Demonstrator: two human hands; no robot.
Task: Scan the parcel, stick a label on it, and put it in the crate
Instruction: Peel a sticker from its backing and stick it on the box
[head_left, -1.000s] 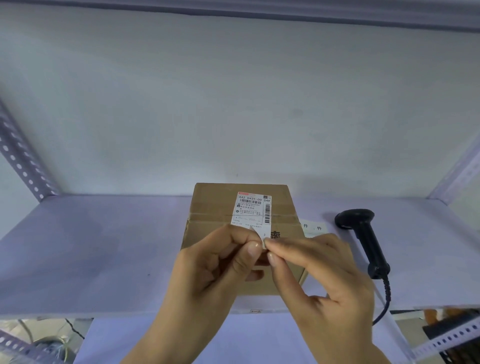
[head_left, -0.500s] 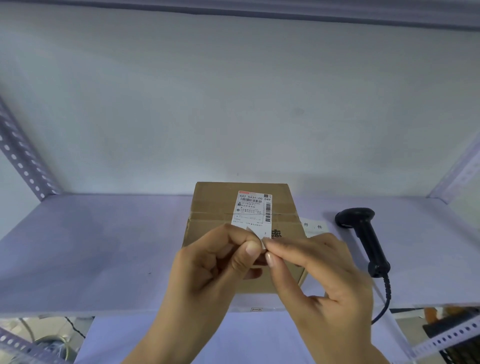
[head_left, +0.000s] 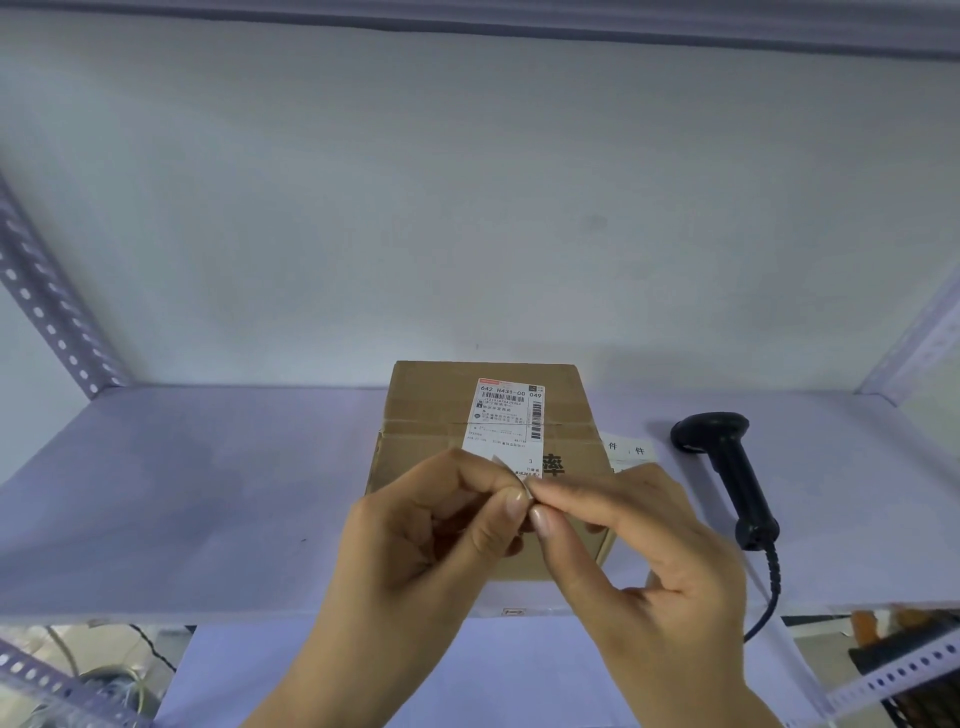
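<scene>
A brown cardboard parcel (head_left: 436, 415) stands on the white shelf (head_left: 208, 493), taped along its top seam. In front of it I hold a white shipping label (head_left: 506, 423) with barcodes, upright above the parcel's top. My left hand (head_left: 441, 525) pinches the label's lower edge between thumb and forefinger. My right hand (head_left: 634, 535) pinches the same lower corner, where a small flap of the backing curls away. A black handheld scanner (head_left: 727, 467) lies on the shelf to the right of the parcel. No crate is in view.
A small white paper slip (head_left: 626, 449) lies between parcel and scanner. The scanner's coiled cable (head_left: 769, 587) hangs over the shelf's front edge. Perforated metal uprights (head_left: 47, 306) frame the shelf on both sides. A lower white surface (head_left: 260, 670) shows beneath.
Both hands have stayed at the label's lower corner. The fingertips have shifted slightly and the corner flap has curled a little further out.
</scene>
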